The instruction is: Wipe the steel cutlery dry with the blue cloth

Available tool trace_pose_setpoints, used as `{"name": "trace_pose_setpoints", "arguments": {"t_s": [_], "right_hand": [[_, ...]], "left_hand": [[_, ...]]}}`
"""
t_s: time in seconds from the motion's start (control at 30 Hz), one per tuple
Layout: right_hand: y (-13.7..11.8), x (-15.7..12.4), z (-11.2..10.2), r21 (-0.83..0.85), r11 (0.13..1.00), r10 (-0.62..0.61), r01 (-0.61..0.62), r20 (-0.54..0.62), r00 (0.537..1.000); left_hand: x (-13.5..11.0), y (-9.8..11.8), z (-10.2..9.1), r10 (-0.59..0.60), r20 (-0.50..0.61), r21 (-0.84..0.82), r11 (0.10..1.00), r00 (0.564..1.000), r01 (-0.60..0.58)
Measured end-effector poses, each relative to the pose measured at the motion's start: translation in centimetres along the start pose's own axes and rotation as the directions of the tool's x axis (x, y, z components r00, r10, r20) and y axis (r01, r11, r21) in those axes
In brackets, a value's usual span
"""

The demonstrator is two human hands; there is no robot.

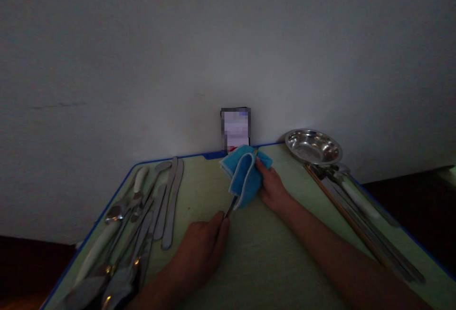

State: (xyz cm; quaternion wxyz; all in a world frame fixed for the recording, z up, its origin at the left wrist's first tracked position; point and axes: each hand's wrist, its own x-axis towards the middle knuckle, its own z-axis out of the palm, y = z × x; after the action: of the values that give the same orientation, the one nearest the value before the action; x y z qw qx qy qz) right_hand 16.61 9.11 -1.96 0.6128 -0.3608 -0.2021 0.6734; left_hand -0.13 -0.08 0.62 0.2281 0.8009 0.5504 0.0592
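A slim metal utensil (231, 207) lies near the middle of the pale green surface (263, 253), well out in front of the person. Its long axis runs on a slant, from the near end at lower left up and away to the right. The far tip just peeps out of the top of the cloth, pointing towards the wall. What kind of utensil it is cannot be told, as most of it is wrapped.

The left hand (203, 248) pinches the near end, with fingers closed on the thin shaft. The right hand (272, 186) grips a blue cloth (244, 177), soft and fuzzy with a pale stitched hem, and its fingers are folded shut so the cloth wraps the utensil's upper part.

On the left lies a loose spread of cutlery (156, 210): flat steel knives, spoons and some white-handled pieces. On the right a round, shiny steel bowl (313, 146) sits at the far corner. Below it long thin utensils (356, 210) lie side by side along the blue-edged rim. A small dark box (235, 129) stands against the white wall (228, 39).
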Motion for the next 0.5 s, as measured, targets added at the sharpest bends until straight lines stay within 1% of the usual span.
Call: {"name": "trace_pose_setpoints", "arguments": {"t_s": [0.1, 0.17, 0.23, 0.37, 0.43, 0.5], "right_hand": [[-0.18, 0.35, -0.05, 0.089, 0.995, -0.027, 0.039, -0.137, 0.990], [-0.32, 0.46, -0.12, 0.102, 0.993, -0.040, 0.057, -0.163, 0.986], [-0.36, 0.45, -0.19, 0.076, 0.996, -0.043, 0.052, -0.114, 0.993], [-0.05, 0.20, -0.26, -0.013, 1.000, -0.028, 0.028, 0.021, 0.999], [0.20, -0.03, -0.30, -0.098, 0.993, -0.052, 0.060, 0.077, 0.996], [0.41, -0.41, -0.33, -0.238, 0.965, -0.082, 0.113, 0.139, 0.987]], "left_hand": [[-0.06, 0.13, 0.13, 0.033, 0.033, 0.128, 0.991, 0.999, -0.037], [-0.17, 0.23, 0.04, 0.033, 0.053, 0.131, 0.991, 0.998, -0.040], [-0.27, 0.34, -0.15, 0.023, 0.048, 0.065, 0.998, 0.999, -0.026], [-0.31, 0.31, -0.39, -0.006, -0.007, -0.136, 0.991, 1.000, 0.005], [-0.26, 0.09, -0.36, -0.020, -0.038, -0.216, 0.976, 0.999, 0.012], [-0.18, -0.20, -0.30, -0.036, -0.070, -0.281, 0.960, 0.997, 0.015]]}}
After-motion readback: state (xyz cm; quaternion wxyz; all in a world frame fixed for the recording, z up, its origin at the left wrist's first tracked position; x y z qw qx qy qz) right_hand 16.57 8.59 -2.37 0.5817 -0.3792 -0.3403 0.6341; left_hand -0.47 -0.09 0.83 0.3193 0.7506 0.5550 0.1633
